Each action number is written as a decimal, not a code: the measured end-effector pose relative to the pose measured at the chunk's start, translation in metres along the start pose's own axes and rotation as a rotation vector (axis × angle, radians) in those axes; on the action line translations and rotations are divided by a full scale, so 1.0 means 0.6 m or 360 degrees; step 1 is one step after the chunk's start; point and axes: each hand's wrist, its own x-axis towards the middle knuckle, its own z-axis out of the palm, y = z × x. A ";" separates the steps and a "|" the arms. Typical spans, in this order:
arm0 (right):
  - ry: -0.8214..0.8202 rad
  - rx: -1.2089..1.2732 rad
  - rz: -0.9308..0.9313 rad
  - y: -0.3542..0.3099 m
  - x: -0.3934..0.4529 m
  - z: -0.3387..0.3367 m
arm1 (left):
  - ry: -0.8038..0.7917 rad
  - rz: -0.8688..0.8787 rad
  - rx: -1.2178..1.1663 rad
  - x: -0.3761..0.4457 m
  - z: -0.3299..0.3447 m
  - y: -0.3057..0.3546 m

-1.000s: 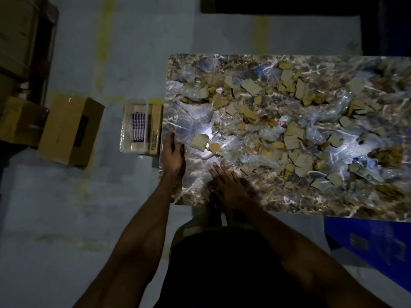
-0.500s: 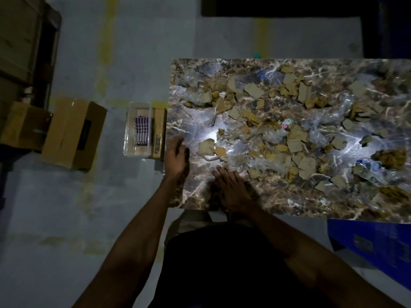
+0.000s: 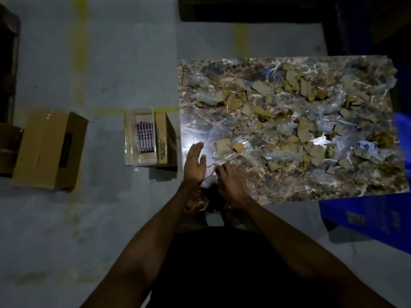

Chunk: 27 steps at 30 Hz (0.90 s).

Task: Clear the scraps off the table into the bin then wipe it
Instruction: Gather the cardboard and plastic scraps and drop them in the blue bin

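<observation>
A marble-patterned table (image 3: 311, 185) is strewn with several brown cardboard scraps (image 3: 260, 87) and crumpled clear plastic pieces (image 3: 333, 103). My left hand (image 3: 195, 163) rests open, on its edge, at the table's near left corner. My right hand (image 3: 231, 181) lies flat beside it, fingers spread, just short of a cardboard scrap (image 3: 223, 145). Neither hand holds anything. A checked cloth (image 3: 145, 137) lies in a clear container (image 3: 130, 138) on a small box left of the table.
A larger cardboard box (image 3: 49, 150) sits on the grey floor further left. A blue crate (image 3: 367, 216) stands under the table's near right corner. Dark furniture lines the far edge and left side. Yellow lines mark the floor.
My left hand has lifted from lying flat on the table's left edge and turned onto its side. My right hand has stayed near the front edge. My view has shifted slightly.
</observation>
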 end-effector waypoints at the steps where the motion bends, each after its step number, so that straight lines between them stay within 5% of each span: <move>1: 0.0083 0.0010 -0.0016 -0.016 0.018 0.005 | 0.0005 0.0003 0.0047 0.011 -0.020 -0.007; 4: 0.0242 0.0111 -0.0013 -0.058 0.080 0.015 | 0.0017 0.0085 0.0210 0.042 -0.060 -0.025; 10: 0.0074 0.0071 0.0081 -0.047 0.125 0.048 | -0.0049 0.0325 0.0277 0.021 -0.062 -0.048; 17: 0.0131 0.0007 0.0250 -0.026 0.117 0.042 | -0.0194 0.0227 0.0388 0.044 -0.090 -0.065; 22: 0.0004 0.0245 0.0017 -0.048 0.167 0.028 | -0.0488 0.0235 0.0845 0.107 -0.103 -0.026; 27: 0.0049 0.0165 0.0120 -0.006 0.161 0.024 | -0.0692 0.0212 0.1323 0.144 -0.104 0.005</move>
